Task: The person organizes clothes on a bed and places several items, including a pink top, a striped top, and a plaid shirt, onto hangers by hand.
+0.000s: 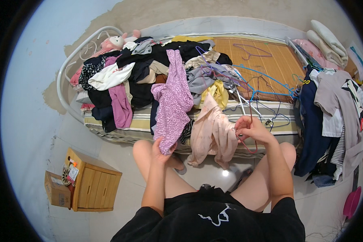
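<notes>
The lower end of a purple patterned garment (174,99) is in my left hand (164,149), and the rest of it stretches up over the clothes pile. My right hand (252,130) holds a thin red clothes hanger (251,151) at the edge of a pale pink floral garment (213,136), which hangs over the bed's near side. Behind these lie a yellow garment (215,93), grey clothes (199,78) and a tangle of hangers, among them a blue hanger (270,93).
A heap of mixed clothes (142,69) covers the bed's left part. A purple hanger (254,55) lies on the bamboo mat (278,66). Clothes hang at the right (332,121). A wooden cabinet (96,187) and a cardboard box (57,190) stand at the lower left.
</notes>
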Tool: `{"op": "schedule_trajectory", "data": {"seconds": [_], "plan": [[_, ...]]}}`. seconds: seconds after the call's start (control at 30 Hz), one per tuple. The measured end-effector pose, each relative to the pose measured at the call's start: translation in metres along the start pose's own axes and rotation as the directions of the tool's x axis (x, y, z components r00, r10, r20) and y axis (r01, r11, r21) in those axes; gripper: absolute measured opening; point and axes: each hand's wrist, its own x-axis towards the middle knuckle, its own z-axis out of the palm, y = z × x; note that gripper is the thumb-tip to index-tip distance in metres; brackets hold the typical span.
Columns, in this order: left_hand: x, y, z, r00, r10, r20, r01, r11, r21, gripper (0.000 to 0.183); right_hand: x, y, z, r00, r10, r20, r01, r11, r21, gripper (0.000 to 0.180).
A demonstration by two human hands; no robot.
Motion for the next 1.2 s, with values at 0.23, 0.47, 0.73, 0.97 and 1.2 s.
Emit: {"op": "schedule_trajectory", "data": {"seconds": [0.23,0.47,0.73,0.97,1.2], "plan": [[-0.089,0.055,0.047,0.776,0.622,0.107,-0.629,0.776,0.052,0.053,-0.002,0.004,0.003,0.988,-0.122,0.096,0.113,0.989,0.091,0.028],[-0.205,0.045,0.128,0.391,0.648,0.654,-0.883,0.464,0.068,0.062,-0.002,-0.001,0.016,0.983,-0.166,-0.083,0.163,0.986,-0.041,0.017],[-0.187,-0.008,0.140,0.599,0.118,0.792,-0.769,0.362,0.528,0.059,-0.002,-0.015,0.032,0.960,-0.234,-0.152,0.193,0.950,-0.245,0.008],[-0.070,-0.074,0.193,0.801,0.068,0.595,-0.583,0.314,0.749,0.052,-0.014,-0.021,0.029,0.916,-0.384,-0.116,0.299,0.847,-0.440,0.007],[0.014,-0.119,0.202,0.696,-0.123,0.707,-0.709,0.036,0.704,0.032,-0.004,-0.001,0.011,0.839,-0.524,-0.144,0.336,0.709,-0.620,0.012]]}}
